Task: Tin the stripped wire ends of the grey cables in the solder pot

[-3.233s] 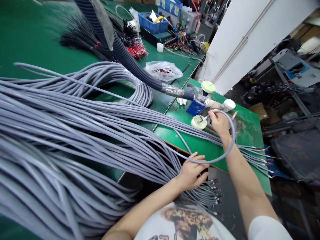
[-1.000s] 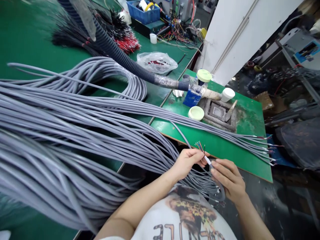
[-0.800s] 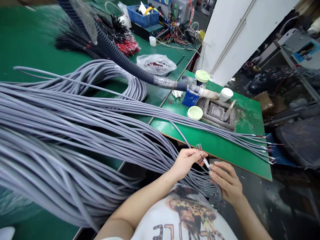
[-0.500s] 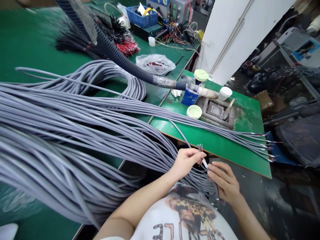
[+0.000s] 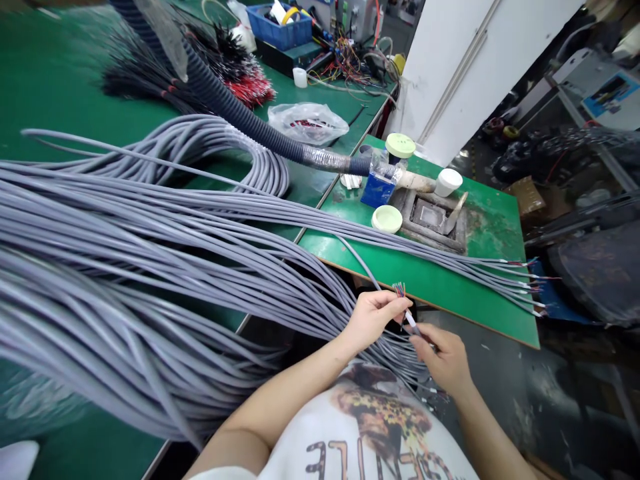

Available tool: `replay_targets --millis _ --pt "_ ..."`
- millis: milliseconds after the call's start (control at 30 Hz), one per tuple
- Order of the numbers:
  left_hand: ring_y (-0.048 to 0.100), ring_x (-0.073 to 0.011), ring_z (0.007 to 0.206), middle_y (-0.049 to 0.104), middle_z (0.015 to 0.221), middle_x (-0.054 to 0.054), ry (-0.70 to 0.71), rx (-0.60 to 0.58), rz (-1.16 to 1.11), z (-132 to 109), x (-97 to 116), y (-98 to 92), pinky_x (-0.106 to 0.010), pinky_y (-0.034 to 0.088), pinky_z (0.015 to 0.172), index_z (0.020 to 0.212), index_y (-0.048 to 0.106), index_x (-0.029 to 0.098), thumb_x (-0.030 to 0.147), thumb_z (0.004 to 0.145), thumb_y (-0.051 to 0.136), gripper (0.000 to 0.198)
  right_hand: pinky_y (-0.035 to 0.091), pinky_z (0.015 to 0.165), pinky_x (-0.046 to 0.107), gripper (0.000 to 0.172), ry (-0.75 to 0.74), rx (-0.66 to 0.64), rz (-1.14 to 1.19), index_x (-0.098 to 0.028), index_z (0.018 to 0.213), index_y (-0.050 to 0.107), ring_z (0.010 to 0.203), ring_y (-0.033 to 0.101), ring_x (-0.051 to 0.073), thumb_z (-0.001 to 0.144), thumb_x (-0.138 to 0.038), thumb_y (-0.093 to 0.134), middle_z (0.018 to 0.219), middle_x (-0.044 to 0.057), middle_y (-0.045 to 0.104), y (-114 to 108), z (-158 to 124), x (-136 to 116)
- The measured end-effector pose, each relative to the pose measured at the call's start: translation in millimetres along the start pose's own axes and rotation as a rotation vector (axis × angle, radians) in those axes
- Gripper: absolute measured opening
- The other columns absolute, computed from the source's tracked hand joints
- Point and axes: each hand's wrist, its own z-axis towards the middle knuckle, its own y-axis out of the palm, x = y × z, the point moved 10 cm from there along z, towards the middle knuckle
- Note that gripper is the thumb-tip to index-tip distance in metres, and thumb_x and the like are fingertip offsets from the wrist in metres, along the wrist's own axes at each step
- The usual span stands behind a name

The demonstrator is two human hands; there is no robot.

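Between my hands is the end of a grey cable (image 5: 415,329) with a white section near its tip. Thin coloured wires (image 5: 400,289) fan out from that end. My left hand (image 5: 376,315) pinches these wires between thumb and fingers, their tips sticking up past the fingertips. Lower down, my right hand (image 5: 444,355) has its fingers closed round the grey jacket just below the white section. A bundle of grey cables (image 5: 240,267) runs from the left and droops beneath my hands. Other cable ends (image 5: 530,287) lie at the right edge of the green board.
The green board (image 5: 490,227) holds a solder pot (image 5: 430,217) with a scraper on it, a white cup (image 5: 449,181), round pale lids (image 5: 387,219) and a blue box (image 5: 377,190). A ribbed hose (image 5: 240,120) arches over the cables. Black wires and a plastic bag (image 5: 307,123) lie behind.
My right hand's fingers have gone from loosely extended beside the cable to closed round it. The left hand keeps its pinch on the wires. The view has shifted slightly.
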Motion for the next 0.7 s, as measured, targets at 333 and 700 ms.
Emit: replay_targets --millis 333,700 --pt "0.060 -0.0103 0.060 0.068 0.067 -0.003 -0.062 -0.072 -0.044 4 -17 2.9 -0.022 0.046 0.064 0.077 0.073 0.012 0.033 0.069 0.076 0.022 0.043 0.059 0.022 0.018 0.009 0.072 -0.033 -0.018 0.095 0.067 0.060 0.062 0.012 0.090 -0.029 0.053 0.075 0.002 0.070 2 5 -6" --pt "0.062 -0.0183 0.078 0.071 0.086 -0.011 0.020 -0.312 0.391 24 -35 50.6 -0.032 0.046 0.076 0.090 0.072 0.013 0.052 0.086 0.052 0.044 0.044 0.054 0.023 0.032 0.373 0.177 -0.181 -0.019 0.078 0.064 0.052 0.058 0.014 0.093 -0.040 0.044 0.056 0.000 0.063 -46 -81 90"
